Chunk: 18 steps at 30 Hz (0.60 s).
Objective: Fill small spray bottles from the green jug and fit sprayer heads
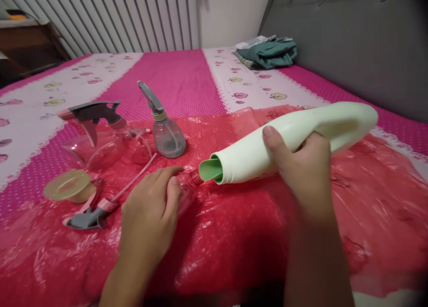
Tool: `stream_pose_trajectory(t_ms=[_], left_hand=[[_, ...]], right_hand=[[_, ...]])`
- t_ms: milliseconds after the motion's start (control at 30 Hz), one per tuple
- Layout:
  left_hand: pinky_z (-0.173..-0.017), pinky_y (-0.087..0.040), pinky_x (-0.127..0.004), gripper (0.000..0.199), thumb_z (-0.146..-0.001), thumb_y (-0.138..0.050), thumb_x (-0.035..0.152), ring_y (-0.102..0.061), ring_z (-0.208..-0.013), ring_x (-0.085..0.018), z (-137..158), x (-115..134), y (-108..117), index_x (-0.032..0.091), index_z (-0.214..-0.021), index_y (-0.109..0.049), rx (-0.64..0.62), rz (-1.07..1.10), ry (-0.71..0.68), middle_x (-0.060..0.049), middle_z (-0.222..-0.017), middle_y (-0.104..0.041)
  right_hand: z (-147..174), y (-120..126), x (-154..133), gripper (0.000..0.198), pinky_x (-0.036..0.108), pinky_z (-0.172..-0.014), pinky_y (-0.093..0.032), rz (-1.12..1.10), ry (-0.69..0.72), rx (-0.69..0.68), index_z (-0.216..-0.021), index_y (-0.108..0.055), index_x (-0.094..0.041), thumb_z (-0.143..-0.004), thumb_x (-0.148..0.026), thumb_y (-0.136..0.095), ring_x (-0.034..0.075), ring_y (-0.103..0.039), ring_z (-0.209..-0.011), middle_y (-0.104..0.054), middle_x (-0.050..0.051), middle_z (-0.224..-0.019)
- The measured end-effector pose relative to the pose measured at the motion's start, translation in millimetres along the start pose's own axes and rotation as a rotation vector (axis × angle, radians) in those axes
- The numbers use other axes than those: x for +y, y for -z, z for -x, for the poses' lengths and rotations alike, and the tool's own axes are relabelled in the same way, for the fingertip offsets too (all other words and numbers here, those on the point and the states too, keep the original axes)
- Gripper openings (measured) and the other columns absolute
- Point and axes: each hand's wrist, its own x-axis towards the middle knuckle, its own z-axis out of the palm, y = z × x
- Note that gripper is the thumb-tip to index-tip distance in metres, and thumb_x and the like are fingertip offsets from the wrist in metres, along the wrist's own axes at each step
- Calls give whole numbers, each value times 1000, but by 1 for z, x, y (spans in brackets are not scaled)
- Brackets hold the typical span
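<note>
In my right hand (297,164) is a pale green detergent bottle (247,159) with a looped handle, tipped almost level. Its green pouring spout (210,169) points left, close to the neck of a clear plastic bottle (187,191). I cannot tell whether the two touch, and no liquid shows. My left hand (150,204) is closed around the clear bottle, hiding much of its body. Left of that hand lies a loose grey and pink spray head (88,215) with a thin dip tube. Beside it sits a yellowish funnel-like piece (68,186).
A small spray bottle with a grey trigger (169,139) stands behind my left hand. Farther left, a larger clear spray bottle (100,148) lies on the red plastic sheet (234,226). Folded clothes (267,52) rest by the grey headboard (351,43) on the pink bedspread (174,75).
</note>
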Motion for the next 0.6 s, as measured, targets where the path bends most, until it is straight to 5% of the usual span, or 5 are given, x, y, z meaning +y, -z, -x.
stream_pose_trajectory(t_ms=[333,600], left_hand=[[-95,-54,-49,48,-110,-29,42,-75,-114,-33,0,-5,0,25,-123,-73,-4,-45,-23,-9,-121,-81],[-94,-54,-45,50,-107,-31,43,-76,-113,-31,-2,-7,-2,24,-120,-75,22,-41,-17,-7,-119,-82]], right_hand=[[0,0,-2,51,52,-92,-56,-19,-26,-33,-94,-71,-23,-85,-74,-67,39,-63,-119,-74,12,-93],[1,-3,4,53,67,-106,-52,-89,58,8,-89,-69,-26,-84,-79,-69,44,-63,-126,-74,12,-90]])
